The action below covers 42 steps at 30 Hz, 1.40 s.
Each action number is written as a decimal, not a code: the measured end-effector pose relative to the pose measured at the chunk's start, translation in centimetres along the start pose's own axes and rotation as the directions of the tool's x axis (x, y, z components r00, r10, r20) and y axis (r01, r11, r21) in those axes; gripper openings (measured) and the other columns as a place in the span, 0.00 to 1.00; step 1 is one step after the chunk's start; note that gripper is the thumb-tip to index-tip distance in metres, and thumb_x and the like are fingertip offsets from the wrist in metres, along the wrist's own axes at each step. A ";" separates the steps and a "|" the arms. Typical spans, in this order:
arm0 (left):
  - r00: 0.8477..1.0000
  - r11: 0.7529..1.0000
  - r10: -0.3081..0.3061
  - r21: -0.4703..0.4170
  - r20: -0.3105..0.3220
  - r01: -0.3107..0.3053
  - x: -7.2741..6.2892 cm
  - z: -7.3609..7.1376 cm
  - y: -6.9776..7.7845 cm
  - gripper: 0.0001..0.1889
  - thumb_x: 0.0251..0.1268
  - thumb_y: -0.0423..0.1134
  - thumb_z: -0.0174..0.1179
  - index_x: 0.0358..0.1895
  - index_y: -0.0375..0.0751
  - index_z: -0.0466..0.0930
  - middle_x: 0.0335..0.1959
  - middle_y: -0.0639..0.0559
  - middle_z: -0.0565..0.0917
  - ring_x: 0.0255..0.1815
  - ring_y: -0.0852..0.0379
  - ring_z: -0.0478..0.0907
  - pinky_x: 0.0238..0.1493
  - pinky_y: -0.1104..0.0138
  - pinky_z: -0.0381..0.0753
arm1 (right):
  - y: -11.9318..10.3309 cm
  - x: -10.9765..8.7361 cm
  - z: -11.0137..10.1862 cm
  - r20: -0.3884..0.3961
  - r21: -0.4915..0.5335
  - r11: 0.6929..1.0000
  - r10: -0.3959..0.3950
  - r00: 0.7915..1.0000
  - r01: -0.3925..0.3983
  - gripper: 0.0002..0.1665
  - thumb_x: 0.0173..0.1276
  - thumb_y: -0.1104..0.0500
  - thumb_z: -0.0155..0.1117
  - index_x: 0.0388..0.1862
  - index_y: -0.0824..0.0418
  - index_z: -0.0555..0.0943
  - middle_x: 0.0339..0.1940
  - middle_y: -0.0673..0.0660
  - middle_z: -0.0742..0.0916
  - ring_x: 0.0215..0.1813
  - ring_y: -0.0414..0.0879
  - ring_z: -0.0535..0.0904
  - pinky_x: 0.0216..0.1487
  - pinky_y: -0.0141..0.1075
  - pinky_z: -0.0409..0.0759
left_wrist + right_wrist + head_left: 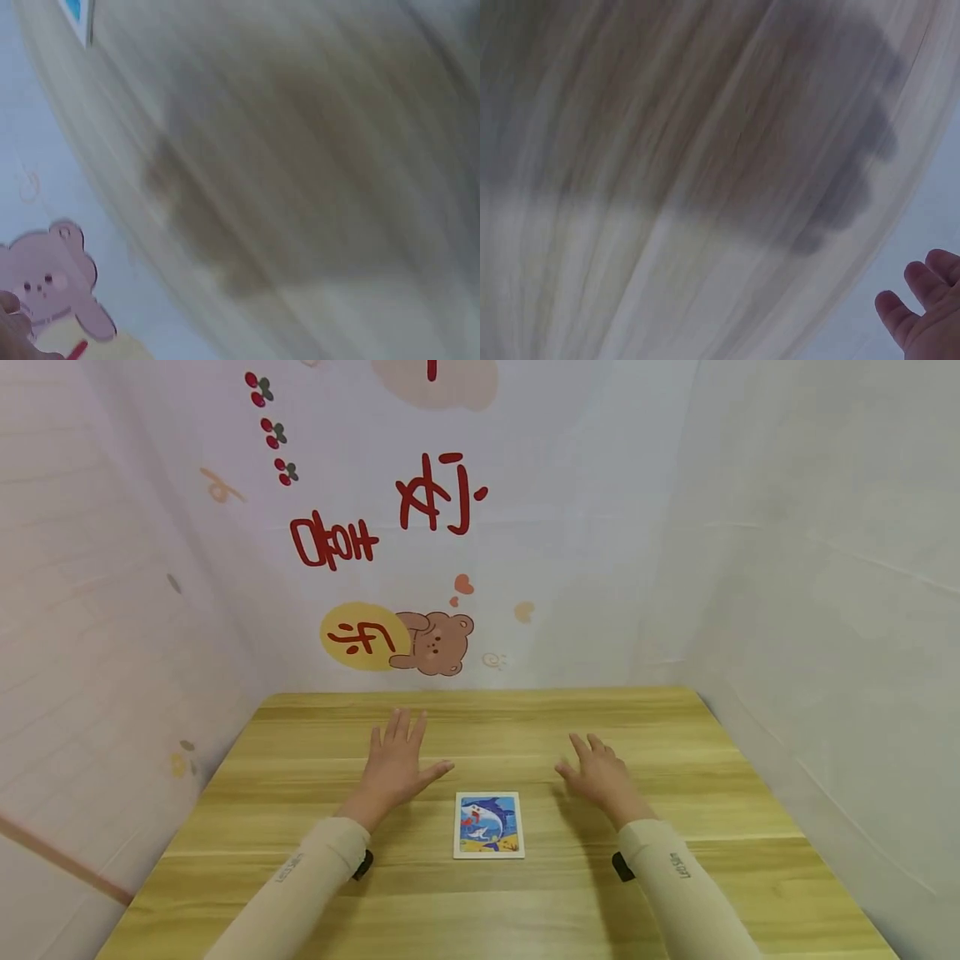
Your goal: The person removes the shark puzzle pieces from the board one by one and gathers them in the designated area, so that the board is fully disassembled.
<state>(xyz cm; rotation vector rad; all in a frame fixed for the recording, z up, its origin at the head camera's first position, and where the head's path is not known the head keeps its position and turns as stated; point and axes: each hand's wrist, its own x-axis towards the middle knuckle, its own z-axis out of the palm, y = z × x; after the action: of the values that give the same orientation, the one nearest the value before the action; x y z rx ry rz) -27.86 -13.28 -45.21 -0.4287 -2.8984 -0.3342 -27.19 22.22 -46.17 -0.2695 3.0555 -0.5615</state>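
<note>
A small picture puzzle [489,825] in a white frame lies flat on the wooden table, showing a blue shark-like fish over a yellow sea floor. To its left, my left hand [393,768] is held above the table with fingers spread and nothing in it. On the other side my right hand [600,777] also hovers, its fingers loosely extended and holding nothing. The right wrist view shows the right hand's fingertips [896,315] in the lower right corner. In the left wrist view only a corner of the puzzle [84,19] shows, and most of the left hand is outside the picture.
The wooden table [487,918] meets a white wall covering [585,527] at the back, printed with a bear [438,643] and red characters. Pale side walls stand close to both table sides. Shadows of the hands fall on the tabletop.
</note>
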 end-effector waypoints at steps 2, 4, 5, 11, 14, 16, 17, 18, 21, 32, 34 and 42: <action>1.000 0.998 -0.018 -0.054 0.005 0.019 0.0 0.6 0.7 0.51 0.62 0.72 0.54 0.78 0.39 0.54 0.78 0.33 0.52 0.79 0.37 0.43 0.71 0.36 0.44 | -0.6 0.2 0.4 0.000 0.041 0.999 0.004 1.000 -0.004 0.41 0.77 0.45 0.54 0.78 0.64 0.58 0.73 0.76 0.63 0.69 0.75 0.62 0.63 0.67 0.64; 0.999 0.993 -0.035 -0.115 0.006 0.035 0.0 1.1 1.5 0.49 0.62 0.70 0.57 0.77 0.39 0.57 0.77 0.33 0.55 0.78 0.37 0.46 0.72 0.38 0.44 | -1.2 0.4 0.7 -0.004 0.082 0.997 0.009 1.000 -0.008 0.39 0.77 0.46 0.55 0.78 0.65 0.59 0.71 0.76 0.66 0.68 0.73 0.64 0.63 0.65 0.66; 0.999 0.989 -0.039 -0.144 0.000 0.038 0.0 1.4 1.9 0.48 0.62 0.68 0.58 0.76 0.39 0.59 0.76 0.33 0.57 0.78 0.36 0.48 0.72 0.38 0.46 | -1.4 0.5 0.9 -0.007 0.103 0.995 0.012 1.000 -0.012 0.38 0.77 0.47 0.55 0.77 0.64 0.60 0.70 0.75 0.67 0.68 0.72 0.66 0.63 0.64 0.66; 0.999 0.973 -0.004 -0.232 -0.043 -0.006 -0.4 2.5 4.5 0.39 0.61 0.61 0.65 0.69 0.40 0.71 0.71 0.35 0.66 0.74 0.37 0.58 0.71 0.40 0.53 | -3.2 0.8 1.7 -0.039 0.236 0.972 0.023 0.999 -0.014 0.31 0.75 0.52 0.59 0.72 0.65 0.69 0.64 0.73 0.75 0.60 0.68 0.75 0.60 0.60 0.72; 0.999 0.968 0.024 -0.248 -0.037 -0.032 -0.8 3.0 5.5 0.35 0.62 0.58 0.66 0.67 0.41 0.74 0.70 0.36 0.69 0.72 0.38 0.61 0.70 0.42 0.56 | -4.0 0.9 2.4 -0.057 0.287 0.958 0.011 0.998 0.006 0.27 0.73 0.56 0.61 0.67 0.67 0.74 0.57 0.71 0.81 0.54 0.65 0.80 0.56 0.58 0.75; 0.999 0.966 0.033 -0.255 -0.025 -0.038 -1.1 3.4 6.0 0.33 0.62 0.58 0.66 0.65 0.41 0.76 0.69 0.37 0.70 0.71 0.38 0.63 0.70 0.43 0.57 | -4.5 0.9 3.0 -0.057 0.316 0.949 0.006 0.998 0.012 0.24 0.73 0.57 0.62 0.63 0.67 0.77 0.53 0.69 0.83 0.51 0.62 0.81 0.55 0.56 0.77; 0.999 0.966 0.033 -0.257 -0.014 -0.036 -1.2 3.6 6.2 0.33 0.62 0.58 0.66 0.65 0.42 0.76 0.68 0.37 0.71 0.71 0.39 0.64 0.70 0.43 0.58 | -4.7 0.8 3.2 -0.047 0.332 0.943 0.010 0.999 0.007 0.23 0.73 0.57 0.62 0.62 0.67 0.78 0.53 0.68 0.83 0.52 0.62 0.81 0.55 0.56 0.77; 0.999 0.964 0.033 -0.263 -0.008 -0.034 -1.4 3.8 6.4 0.32 0.62 0.57 0.66 0.64 0.42 0.77 0.68 0.38 0.71 0.70 0.39 0.65 0.69 0.43 0.59 | -5.0 0.7 3.5 -0.041 0.344 0.939 0.008 0.999 0.006 0.22 0.72 0.58 0.62 0.61 0.67 0.79 0.52 0.67 0.84 0.51 0.61 0.82 0.54 0.55 0.77; 0.999 0.960 0.035 -0.278 -0.002 -0.034 -1.7 4.4 6.9 0.30 0.61 0.57 0.67 0.62 0.43 0.79 0.66 0.38 0.74 0.68 0.38 0.67 0.68 0.44 0.62 | -5.5 0.4 4.0 -0.015 0.379 0.925 0.020 1.000 -0.012 0.19 0.72 0.57 0.63 0.57 0.65 0.82 0.50 0.65 0.85 0.51 0.59 0.82 0.53 0.54 0.78; 1.000 0.956 0.030 -0.292 -0.001 -0.029 -2.7 6.0 8.2 0.21 0.61 0.53 0.69 0.52 0.43 0.85 0.57 0.41 0.81 0.61 0.41 0.74 0.63 0.45 0.67 | -6.0 -0.8 5.6 0.028 0.456 0.889 0.040 0.999 -0.049 0.15 0.64 0.60 0.71 0.49 0.63 0.85 0.40 0.56 0.85 0.44 0.50 0.79 0.46 0.48 0.79; 0.999 0.957 0.030 -0.288 -0.023 -0.035 -2.9 6.2 8.4 0.20 0.61 0.52 0.69 0.50 0.43 0.86 0.55 0.41 0.82 0.59 0.41 0.76 0.62 0.45 0.68 | -6.1 -0.9 5.9 0.027 0.460 0.887 0.032 0.999 -0.041 0.15 0.63 0.60 0.72 0.48 0.63 0.85 0.38 0.55 0.84 0.42 0.49 0.79 0.45 0.46 0.79; 1.000 0.955 0.003 -0.297 -0.012 -0.006 -3.6 6.9 8.6 0.20 0.60 0.53 0.70 0.47 0.44 0.88 0.50 0.46 0.84 0.53 0.44 0.79 0.58 0.48 0.73 | -6.3 -1.6 6.8 0.038 0.404 0.914 0.031 0.999 -0.043 0.15 0.59 0.60 0.75 0.46 0.60 0.86 0.36 0.53 0.83 0.39 0.47 0.76 0.44 0.45 0.77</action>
<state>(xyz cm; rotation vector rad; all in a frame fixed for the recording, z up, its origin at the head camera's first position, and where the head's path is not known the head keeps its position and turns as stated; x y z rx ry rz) -22.95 -4.52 -50.99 -0.4762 -2.8413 -0.7749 -24.17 14.27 -50.33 -0.2022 2.8134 -1.1504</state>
